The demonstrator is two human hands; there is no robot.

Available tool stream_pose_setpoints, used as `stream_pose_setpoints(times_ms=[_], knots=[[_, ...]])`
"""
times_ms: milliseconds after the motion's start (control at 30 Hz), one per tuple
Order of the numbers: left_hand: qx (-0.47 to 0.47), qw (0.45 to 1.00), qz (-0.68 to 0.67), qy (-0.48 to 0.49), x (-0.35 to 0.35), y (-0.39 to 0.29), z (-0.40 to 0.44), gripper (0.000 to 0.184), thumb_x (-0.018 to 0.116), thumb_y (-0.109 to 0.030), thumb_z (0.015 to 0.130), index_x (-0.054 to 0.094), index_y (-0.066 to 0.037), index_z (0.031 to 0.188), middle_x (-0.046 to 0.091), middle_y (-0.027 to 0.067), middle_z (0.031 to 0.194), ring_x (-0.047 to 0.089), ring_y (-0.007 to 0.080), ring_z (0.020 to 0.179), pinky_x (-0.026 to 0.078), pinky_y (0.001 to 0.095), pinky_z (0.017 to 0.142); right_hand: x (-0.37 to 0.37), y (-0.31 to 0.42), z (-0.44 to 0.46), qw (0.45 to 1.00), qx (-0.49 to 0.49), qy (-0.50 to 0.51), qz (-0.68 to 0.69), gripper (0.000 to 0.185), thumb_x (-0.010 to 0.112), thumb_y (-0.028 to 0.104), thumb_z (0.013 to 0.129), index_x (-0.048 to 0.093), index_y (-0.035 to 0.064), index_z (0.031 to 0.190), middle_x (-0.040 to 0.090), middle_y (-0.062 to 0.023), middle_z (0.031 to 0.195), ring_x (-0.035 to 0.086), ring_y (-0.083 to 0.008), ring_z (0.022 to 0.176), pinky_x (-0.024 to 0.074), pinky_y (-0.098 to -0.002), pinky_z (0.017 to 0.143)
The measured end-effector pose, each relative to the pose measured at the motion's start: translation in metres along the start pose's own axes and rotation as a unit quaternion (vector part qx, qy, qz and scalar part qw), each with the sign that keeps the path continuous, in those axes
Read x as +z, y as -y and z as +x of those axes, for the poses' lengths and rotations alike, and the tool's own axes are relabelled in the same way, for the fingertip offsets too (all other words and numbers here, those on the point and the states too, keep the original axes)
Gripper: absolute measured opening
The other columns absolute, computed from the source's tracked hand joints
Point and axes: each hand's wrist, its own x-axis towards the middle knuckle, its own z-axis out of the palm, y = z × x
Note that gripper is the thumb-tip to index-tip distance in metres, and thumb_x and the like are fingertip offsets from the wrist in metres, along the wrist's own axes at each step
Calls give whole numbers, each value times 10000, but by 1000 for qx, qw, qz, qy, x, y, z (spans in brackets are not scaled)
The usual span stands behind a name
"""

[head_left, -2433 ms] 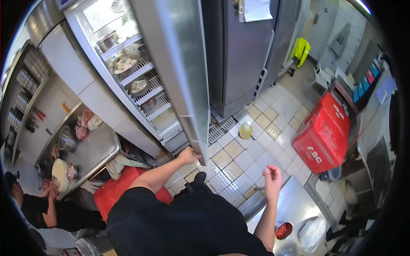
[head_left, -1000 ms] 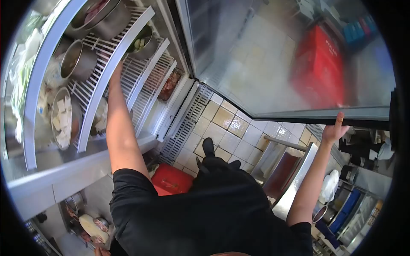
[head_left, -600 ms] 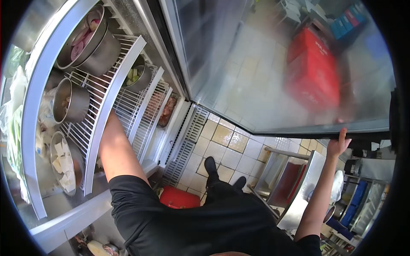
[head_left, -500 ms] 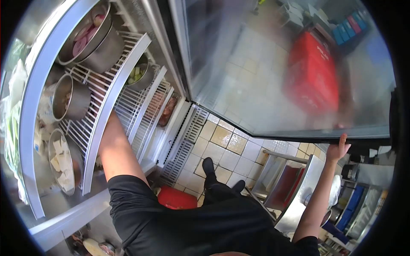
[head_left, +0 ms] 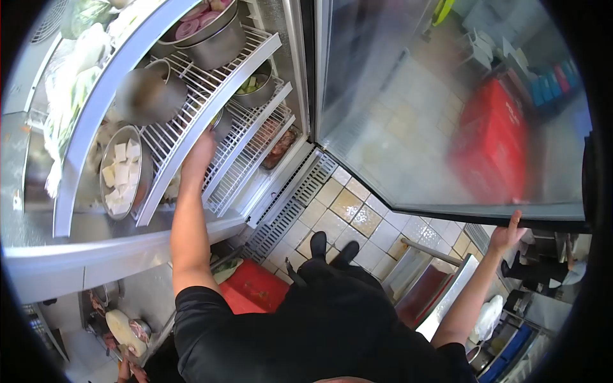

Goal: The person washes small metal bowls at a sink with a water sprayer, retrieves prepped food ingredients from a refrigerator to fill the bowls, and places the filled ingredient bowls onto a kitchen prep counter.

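My left hand (head_left: 202, 152) reaches in beneath the upper rack of the open fridge and is closed at the rim of a metal pot (head_left: 222, 124); most of its fingers and the pot's contents are hidden. My right hand (head_left: 507, 236) grips the edge of the fridge's glass door (head_left: 408, 147), which stands swung out to the right. On the upper wire rack (head_left: 211, 96) are a pot of sliced red onions (head_left: 211, 51), a blurred metal pot (head_left: 137, 96) and a bowl of white blocks (head_left: 121, 175). A pot of green pieces (head_left: 252, 89) sits one shelf lower.
Bagged greens (head_left: 80, 102) lie at the far left. A red container (head_left: 255, 287) stands on the tiled floor (head_left: 319, 204). A metal cart (head_left: 434, 281) is at my right. Another person's hands (head_left: 131, 369) show at bottom left, by a chopping board (head_left: 124, 332). A red box (head_left: 491, 140) shows through the door.
My left hand has drawn back toward the rack's front edge, and a metal pot now shows at its fingers. The view has shifted; my right hand stays on the door.
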Motion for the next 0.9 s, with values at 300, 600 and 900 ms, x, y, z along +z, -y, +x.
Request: stream_pose_setpoints(times_ms=[300,600,900], knots=[[-23,991,-120,45,-15,-15,-3,226,688,-171,831,540,-2,864,566,177,788,569,311,796,442,429,756,19,-67,-131,788,380,311,-373,726,646,424,913,422,-64,1402,459,-244,1425,429,-330,1331,305,-401,1125],[186,955,-189,-131,-55,-131,-68,164,712,-49,717,576,-19,803,568,163,846,542,369,854,456,453,768,259,-83,-205,521,653,460,303,771,491,645,919,397,90,1445,479,-173,1421,487,-325,1279,400,-489,1042],[300,906,-291,-67,-65,-226,-152,197,723,-116,738,622,-33,885,595,124,885,578,325,964,479,415,813,319,-63,-194,472,595,307,573,818,541,662,838,417,140,1457,439,-117,1481,421,-320,1351,309,-517,1132]])
